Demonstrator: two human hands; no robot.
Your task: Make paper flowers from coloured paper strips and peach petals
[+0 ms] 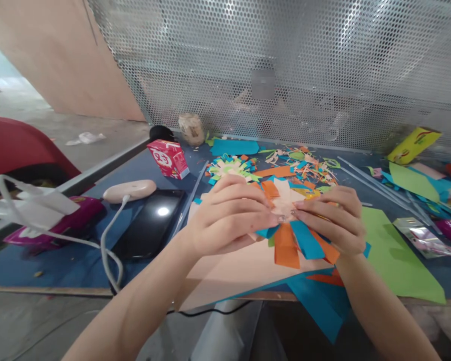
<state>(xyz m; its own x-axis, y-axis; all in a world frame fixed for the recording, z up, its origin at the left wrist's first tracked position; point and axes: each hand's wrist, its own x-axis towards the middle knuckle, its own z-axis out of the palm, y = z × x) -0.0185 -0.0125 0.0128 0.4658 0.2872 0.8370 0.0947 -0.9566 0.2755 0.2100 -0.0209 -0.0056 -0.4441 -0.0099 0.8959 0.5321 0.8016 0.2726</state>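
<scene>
Between my two hands is a paper flower (286, 245) with orange, blue and pale petals around a peach middle. My left hand (235, 215) grips it from the left, thumb and fingers pinched near its centre. From the right, my right hand (330, 218) pinches the same flower, fingertips close to those of the left. Parts of the flower are hidden behind both hands. Under them lies peach paper (225, 276) with a blue sheet below it. Just behind my left hand sits a fringed paper flower (231, 168) in green, blue and orange.
A black phone (150, 225), a white cabled device (130, 190) and a pink box (168, 159) stand left. Paper scraps (304, 163) lie at the back, before a perforated metal panel (225, 75). Green paper (394, 255), clear sticks (379, 188) and a yellow box (413, 145) are right.
</scene>
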